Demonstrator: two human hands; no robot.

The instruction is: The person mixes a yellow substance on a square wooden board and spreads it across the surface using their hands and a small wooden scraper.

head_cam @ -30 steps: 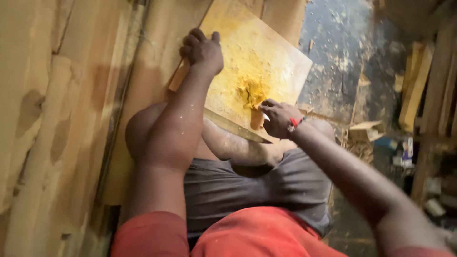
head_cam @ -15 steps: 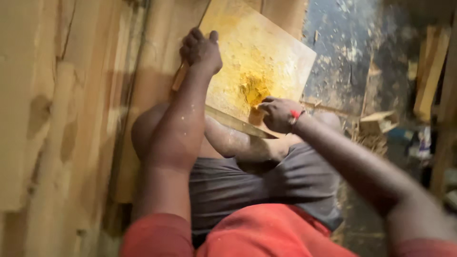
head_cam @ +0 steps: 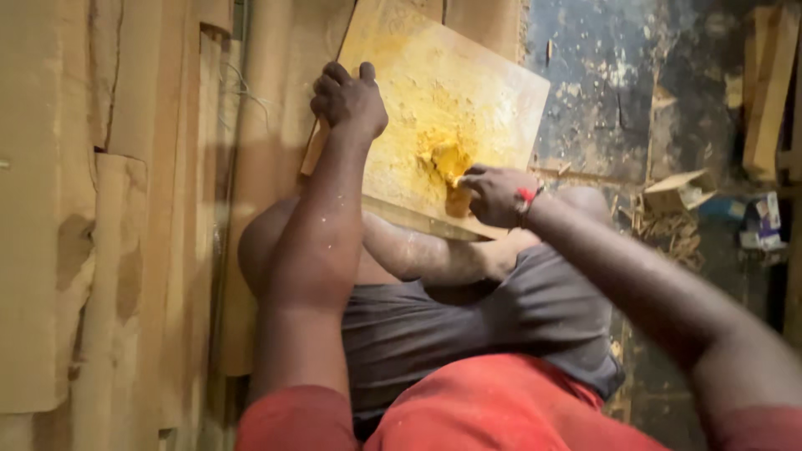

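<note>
Presently, left hand (head_cam: 349,100) is closed tight over the left edge of the board (head_cam: 468,75), which rests tilted across the knees. Right hand (head_cam: 499,195) pinches a small pale tool, tip in the yellow paste (head_cam: 445,156) mid-board.

Bright yellow paste (head_cam: 447,159) smears the tan wooden board (head_cam: 493,79); shorts (head_cam: 468,326) grey, shirt (head_cam: 493,409) red.

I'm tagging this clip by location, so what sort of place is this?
Probably a woodworking shop: stacked timber planks on one side, wood shavings across the dark floor, and a yellow-smeared wooden board gripped by the left hand.
</note>
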